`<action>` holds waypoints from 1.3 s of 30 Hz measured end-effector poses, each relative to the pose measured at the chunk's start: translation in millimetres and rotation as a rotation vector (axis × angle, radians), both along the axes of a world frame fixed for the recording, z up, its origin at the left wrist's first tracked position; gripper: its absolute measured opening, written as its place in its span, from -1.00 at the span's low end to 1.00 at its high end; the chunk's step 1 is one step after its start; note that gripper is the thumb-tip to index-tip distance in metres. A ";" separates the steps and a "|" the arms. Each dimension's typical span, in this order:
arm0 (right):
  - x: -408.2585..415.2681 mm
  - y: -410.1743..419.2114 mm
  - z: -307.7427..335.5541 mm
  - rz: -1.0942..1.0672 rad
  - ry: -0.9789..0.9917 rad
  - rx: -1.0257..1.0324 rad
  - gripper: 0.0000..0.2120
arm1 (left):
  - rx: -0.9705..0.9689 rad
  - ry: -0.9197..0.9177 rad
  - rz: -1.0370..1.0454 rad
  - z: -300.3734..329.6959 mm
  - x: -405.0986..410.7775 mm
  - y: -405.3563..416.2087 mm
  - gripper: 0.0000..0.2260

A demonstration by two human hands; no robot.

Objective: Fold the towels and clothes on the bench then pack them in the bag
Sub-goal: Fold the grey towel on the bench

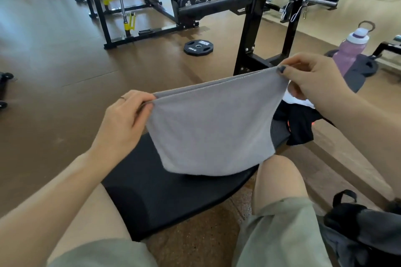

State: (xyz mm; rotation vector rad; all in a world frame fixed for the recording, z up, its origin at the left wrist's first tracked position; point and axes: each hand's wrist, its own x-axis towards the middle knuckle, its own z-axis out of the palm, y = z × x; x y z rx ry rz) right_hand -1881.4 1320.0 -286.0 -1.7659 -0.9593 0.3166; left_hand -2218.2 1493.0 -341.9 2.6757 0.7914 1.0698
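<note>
The grey towel [213, 128] hung doubled above the table [165, 193], soft and light; fingers of the left hand [125, 119] and right hand [312, 80] pinched its top corners, the best places to hold.

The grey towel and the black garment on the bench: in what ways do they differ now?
The grey towel is light grey; the black garment is black with small orange marks. The towel is held up, doubled over, pinched at its top corners by the left hand and right hand; the garment lies crumpled and untouched on the bench. The towel hangs smooth, while the garment is bunched. Both are cloth items not yet packed.
</note>
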 end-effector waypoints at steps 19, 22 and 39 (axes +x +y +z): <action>-5.7 1.8 -37.0 0.066 0.196 -0.035 -0.89 | -0.252 0.101 -0.002 22.8 -22.9 11.8 -0.90; -4.2 5.8 -41.3 0.089 0.223 -0.089 -0.92 | -0.303 0.166 0.040 17.7 -23.0 18.0 -0.90; -17.0 45.3 -60.5 0.134 0.496 0.118 -0.79 | -0.170 0.050 0.123 -3.6 -37.0 29.9 -0.91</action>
